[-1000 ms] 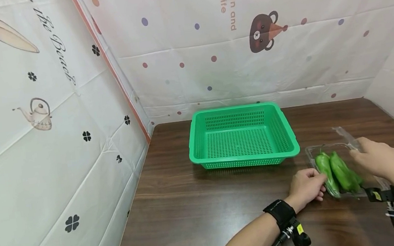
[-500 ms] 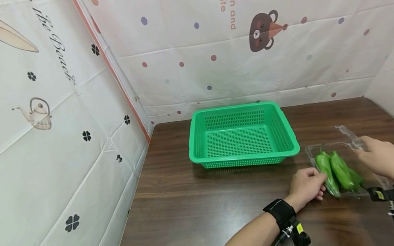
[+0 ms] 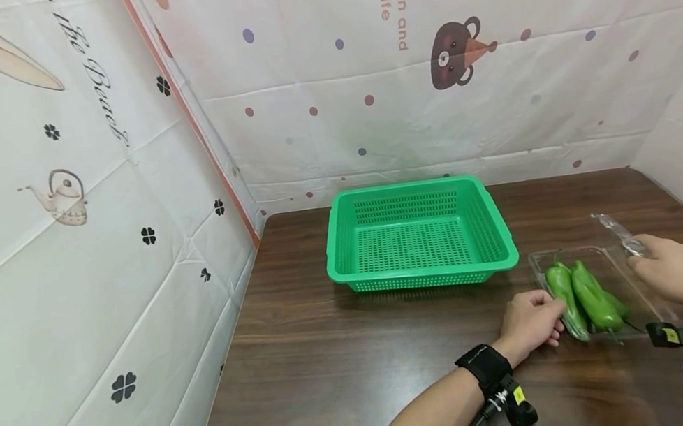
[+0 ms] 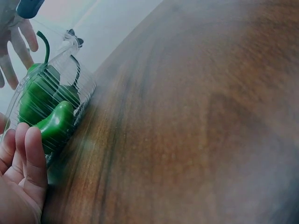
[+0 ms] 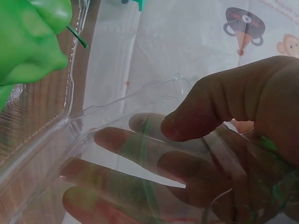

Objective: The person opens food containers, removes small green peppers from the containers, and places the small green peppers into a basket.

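In the head view, a clear plastic clamshell box lies at the table's right side, its lid raised on the right. Long green peppers lie in its left part; the left wrist view shows them through the ribbed wall. My left hand holds the box's near left edge, thumb by the rim and fingers outside. My right hand grips the lid; in the right wrist view the thumb is on one face and the fingers spread behind the clear plastic.
A green perforated basket stands at the table's back, left of the box, with nothing in it. The brown wooden table meets printed white sheets at the back and sides. Black straps with cables circle both wrists.
My right hand has moved a little right, tilting the lid further away from the peppers. My left hand, the peppers and the basket stay in place.
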`<action>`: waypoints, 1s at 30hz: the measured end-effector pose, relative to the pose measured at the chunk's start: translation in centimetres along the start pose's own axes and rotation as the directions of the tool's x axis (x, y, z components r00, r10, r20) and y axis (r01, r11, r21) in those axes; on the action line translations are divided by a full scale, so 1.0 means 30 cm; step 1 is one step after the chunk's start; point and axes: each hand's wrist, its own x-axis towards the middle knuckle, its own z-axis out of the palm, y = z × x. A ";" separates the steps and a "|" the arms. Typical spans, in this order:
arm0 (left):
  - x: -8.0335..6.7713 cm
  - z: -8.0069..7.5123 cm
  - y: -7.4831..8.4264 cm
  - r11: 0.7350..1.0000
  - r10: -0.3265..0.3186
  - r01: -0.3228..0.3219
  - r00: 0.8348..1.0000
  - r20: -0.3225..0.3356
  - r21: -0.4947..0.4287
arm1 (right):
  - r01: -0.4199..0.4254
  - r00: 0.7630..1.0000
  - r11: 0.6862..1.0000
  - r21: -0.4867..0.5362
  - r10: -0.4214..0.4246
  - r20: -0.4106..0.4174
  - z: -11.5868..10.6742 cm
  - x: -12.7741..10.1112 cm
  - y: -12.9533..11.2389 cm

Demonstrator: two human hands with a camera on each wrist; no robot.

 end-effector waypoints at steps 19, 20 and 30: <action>-0.004 0.001 0.003 1.000 0.003 -0.003 1.000 -0.003 0.006 | -0.003 0.998 1.000 0.000 0.003 -0.062 0.012 0.007 0.033; -0.004 0.001 0.002 1.000 0.003 -0.003 1.000 -0.003 0.005 | -0.003 0.998 1.000 0.001 0.003 -0.065 0.012 0.007 0.033; 0.002 0.001 -0.001 1.000 0.006 -0.006 1.000 -0.006 0.017 | -0.025 0.997 0.998 0.060 0.030 -0.078 0.011 -0.005 0.024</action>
